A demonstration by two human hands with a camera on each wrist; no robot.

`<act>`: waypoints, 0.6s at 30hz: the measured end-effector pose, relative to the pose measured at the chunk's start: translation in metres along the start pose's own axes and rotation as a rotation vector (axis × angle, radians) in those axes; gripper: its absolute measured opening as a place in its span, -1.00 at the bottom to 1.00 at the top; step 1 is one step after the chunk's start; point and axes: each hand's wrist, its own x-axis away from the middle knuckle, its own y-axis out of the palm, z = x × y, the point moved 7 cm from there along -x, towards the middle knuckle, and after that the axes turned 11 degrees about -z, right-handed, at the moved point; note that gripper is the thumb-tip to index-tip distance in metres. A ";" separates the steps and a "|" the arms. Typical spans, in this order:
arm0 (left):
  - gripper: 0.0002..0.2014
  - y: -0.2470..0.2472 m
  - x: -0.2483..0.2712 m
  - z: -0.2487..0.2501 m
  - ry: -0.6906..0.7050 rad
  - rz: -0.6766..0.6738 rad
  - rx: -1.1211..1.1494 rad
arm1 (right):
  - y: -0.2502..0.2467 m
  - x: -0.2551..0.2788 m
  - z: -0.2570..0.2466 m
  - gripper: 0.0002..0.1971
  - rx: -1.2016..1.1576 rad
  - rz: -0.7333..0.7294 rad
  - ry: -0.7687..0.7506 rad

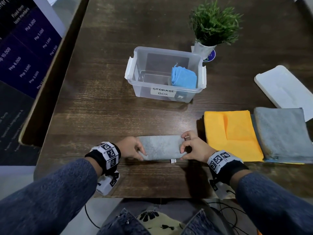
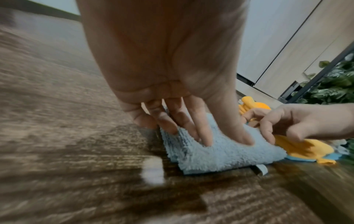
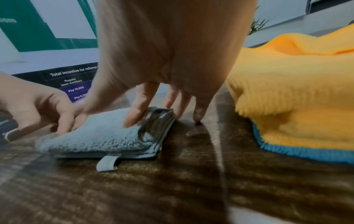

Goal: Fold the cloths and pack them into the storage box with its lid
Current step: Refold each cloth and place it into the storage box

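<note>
1. A folded grey cloth [image 1: 160, 147] lies on the wooden table [image 1: 105, 102] near its front edge, a small tag [image 1: 173, 161] poking out toward that edge.
2. The left hand [image 1: 131, 149] holds the cloth's left end — fingers [image 2: 189, 125] on top.
3. The right hand [image 1: 193, 147] pinches the right end, thumb on top.
4. Bare table separates the cloth from the clear storage box [image 1: 165, 74], which holds a folded blue cloth [image 1: 183, 77].
5. An orange cloth [image 1: 232, 134] lies just right of the hands; beyond it, a grey cloth [image 1: 282, 133] and the white lid [image 1: 284, 88].
</note>
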 end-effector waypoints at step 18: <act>-0.23 -0.012 -0.027 0.043 -0.140 0.348 -0.138 | -0.003 -0.022 0.014 -0.43 -0.244 0.305 0.337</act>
